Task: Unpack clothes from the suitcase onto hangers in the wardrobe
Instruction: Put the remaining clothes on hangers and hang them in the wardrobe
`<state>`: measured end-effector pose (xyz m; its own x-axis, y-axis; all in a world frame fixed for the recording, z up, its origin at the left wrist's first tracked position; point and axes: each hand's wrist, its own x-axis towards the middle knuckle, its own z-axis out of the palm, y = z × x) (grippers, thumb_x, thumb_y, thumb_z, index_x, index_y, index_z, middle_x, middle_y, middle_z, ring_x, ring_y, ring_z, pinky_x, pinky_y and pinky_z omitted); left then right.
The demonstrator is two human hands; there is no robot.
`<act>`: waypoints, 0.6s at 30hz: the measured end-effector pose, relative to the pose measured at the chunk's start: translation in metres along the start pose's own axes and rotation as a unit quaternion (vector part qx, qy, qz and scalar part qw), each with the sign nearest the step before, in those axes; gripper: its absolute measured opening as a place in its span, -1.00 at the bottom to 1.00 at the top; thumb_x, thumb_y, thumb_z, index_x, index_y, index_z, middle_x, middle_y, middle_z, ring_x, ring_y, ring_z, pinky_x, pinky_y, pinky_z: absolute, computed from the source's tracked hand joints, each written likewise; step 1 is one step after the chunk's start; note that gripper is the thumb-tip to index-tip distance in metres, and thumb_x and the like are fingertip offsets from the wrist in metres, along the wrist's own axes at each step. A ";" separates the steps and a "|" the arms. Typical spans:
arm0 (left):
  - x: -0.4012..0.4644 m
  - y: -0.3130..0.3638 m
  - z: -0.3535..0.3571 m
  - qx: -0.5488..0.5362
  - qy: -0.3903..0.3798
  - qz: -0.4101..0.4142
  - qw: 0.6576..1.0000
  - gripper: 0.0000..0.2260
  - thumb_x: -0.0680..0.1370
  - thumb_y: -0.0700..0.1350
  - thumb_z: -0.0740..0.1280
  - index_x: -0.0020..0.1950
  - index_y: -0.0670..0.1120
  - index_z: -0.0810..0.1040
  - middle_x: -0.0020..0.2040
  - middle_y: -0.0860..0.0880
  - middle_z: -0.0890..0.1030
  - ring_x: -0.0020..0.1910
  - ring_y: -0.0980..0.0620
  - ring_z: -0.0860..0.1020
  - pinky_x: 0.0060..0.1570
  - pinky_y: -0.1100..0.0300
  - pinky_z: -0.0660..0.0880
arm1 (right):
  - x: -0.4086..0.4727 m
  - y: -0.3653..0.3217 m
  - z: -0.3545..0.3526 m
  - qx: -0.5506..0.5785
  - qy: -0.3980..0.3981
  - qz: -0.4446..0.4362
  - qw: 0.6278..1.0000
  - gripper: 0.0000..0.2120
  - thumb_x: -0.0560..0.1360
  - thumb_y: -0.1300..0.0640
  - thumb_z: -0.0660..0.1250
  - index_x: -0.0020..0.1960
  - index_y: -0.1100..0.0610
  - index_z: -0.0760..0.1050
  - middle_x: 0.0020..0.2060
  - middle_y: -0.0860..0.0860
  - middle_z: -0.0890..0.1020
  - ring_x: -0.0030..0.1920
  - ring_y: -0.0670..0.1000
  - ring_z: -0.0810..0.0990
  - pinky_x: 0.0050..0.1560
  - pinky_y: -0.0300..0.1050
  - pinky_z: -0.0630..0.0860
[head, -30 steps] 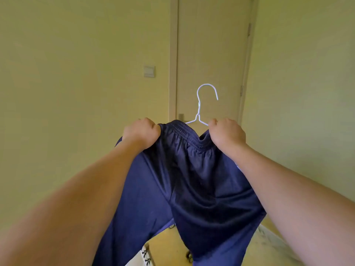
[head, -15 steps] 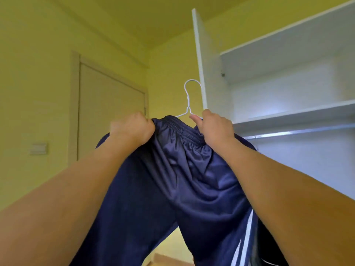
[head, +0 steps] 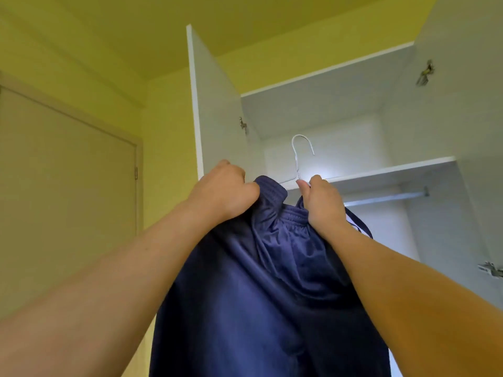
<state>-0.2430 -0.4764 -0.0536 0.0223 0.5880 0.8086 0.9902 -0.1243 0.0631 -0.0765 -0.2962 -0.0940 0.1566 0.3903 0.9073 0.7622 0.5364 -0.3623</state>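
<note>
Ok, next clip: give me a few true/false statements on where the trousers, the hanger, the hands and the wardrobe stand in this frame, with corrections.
1. Both wardrobe doors are open. True.
2. The hanger hook is already over the rail. False: it is held in front of the upper shelf, above the rail.
3. The left hand grips the navy trousers at the waistband. True.
4. The right hand hangs free. False: it pinches the hanger neck just below the hook.
5. Clothes already hang on the rail. False: its visible part is bare.

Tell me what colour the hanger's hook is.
White, a thin wire hook, clearest in the head view against the wardrobe interior.
</note>
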 end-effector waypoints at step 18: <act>0.146 0.020 0.407 -0.291 -0.402 -0.159 0.853 -0.78 0.35 -0.43 0.13 -0.29 -0.11 0.28 -0.30 -0.08 0.30 -0.31 -0.01 0.25 -0.36 0.13 0.18 | 0.057 0.319 0.204 -0.045 -0.238 0.040 0.969 -0.69 0.65 -0.08 0.10 -0.14 0.10 0.36 -0.18 0.04 0.49 -0.16 0.08 0.44 -0.11 -0.04 0.39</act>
<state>-0.1643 -0.0680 -0.1723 0.0846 0.9953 0.0477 0.7330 -0.0946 0.6736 0.0477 0.0502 -0.2011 -0.0744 0.7401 0.6684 0.8146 0.4318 -0.3874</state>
